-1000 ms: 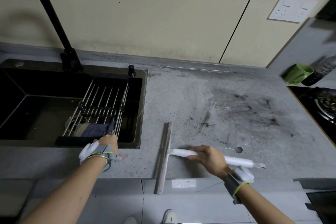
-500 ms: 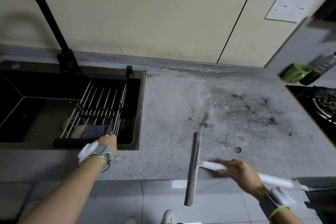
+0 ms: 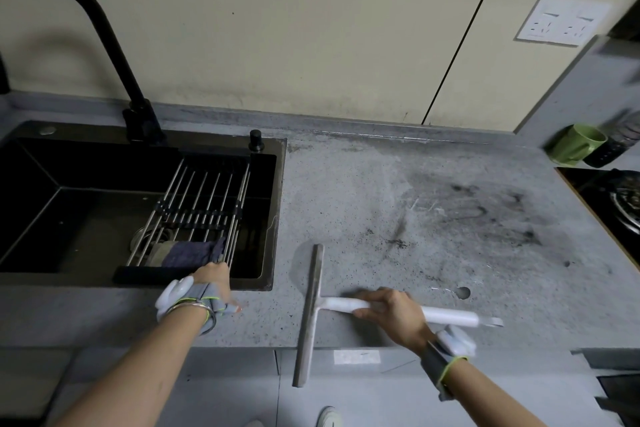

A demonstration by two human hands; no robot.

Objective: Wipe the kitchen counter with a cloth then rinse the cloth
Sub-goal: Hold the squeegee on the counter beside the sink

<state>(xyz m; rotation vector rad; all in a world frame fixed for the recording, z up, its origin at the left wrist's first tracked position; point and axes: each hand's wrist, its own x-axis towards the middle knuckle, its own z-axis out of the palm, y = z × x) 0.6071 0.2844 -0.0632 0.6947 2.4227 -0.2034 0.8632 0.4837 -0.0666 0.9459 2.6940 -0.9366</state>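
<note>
A dark blue cloth (image 3: 194, 253) lies bunched on the metal drying rack (image 3: 201, 211) over the black sink (image 3: 277, 218). My left hand (image 3: 211, 284) holds the sink's front rim just below the cloth, thumb on the counter and fingers hidden over the edge. My right hand (image 3: 393, 315) grips the white handle of a squeegee (image 3: 311, 308), whose long blade lies across the front of the grey counter (image 3: 346, 201) and juts past its edge. Dark smears and specks cover the counter's right half.
A black tap (image 3: 114, 45) arches over the sink. At the far right stand a green mug (image 3: 576, 144) and a dark bottle (image 3: 616, 146), with a gas hob (image 3: 623, 204) beside them. A small round hole (image 3: 463, 292) marks the counter near the squeegee handle.
The squeegee and my right hand swept right along the counter's front, then came back left toward the sink. My left hand stayed at the sink rim.
</note>
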